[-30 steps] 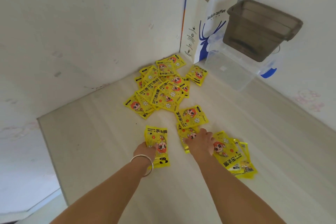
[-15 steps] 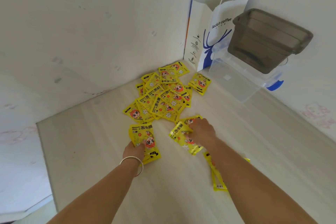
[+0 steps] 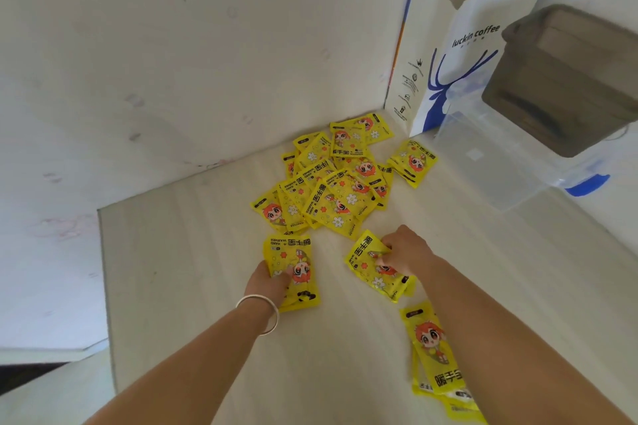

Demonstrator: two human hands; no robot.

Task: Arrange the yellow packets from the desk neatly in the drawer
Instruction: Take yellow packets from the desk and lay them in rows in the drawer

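Nearest me, a small stack of glossy yellow hand-warmer packets [image 3: 435,355] lies on the pale wood-grain desk [image 3: 193,286], partly under my right forearm. Further out, my left hand [image 3: 268,281], a silver bangle [image 3: 259,312] on its wrist, grips a few yellow packets [image 3: 289,264] held together, thumb on top and fingers curled beneath. Beside it, apart, my right hand [image 3: 404,248] pinches another yellow packet or 2 [image 3: 374,267] by the upper edge, the fingers curled into the foil. Beyond both hands, a loose heap of the same yellow packets [image 3: 331,190] overlaps in all directions, reaching back to the white wall [image 3: 172,62]. 1 more small pile [image 3: 412,160] sits just right of the heap. In the far corner stands a white paper bag printed "luckin coffee" with a blue deer [image 3: 459,62]; I cannot see inside it. Next to it, a clear plastic box with a blue latch [image 3: 500,162] carries a smoky brown plastic bin [image 3: 566,79] on top; their contents are unclear.
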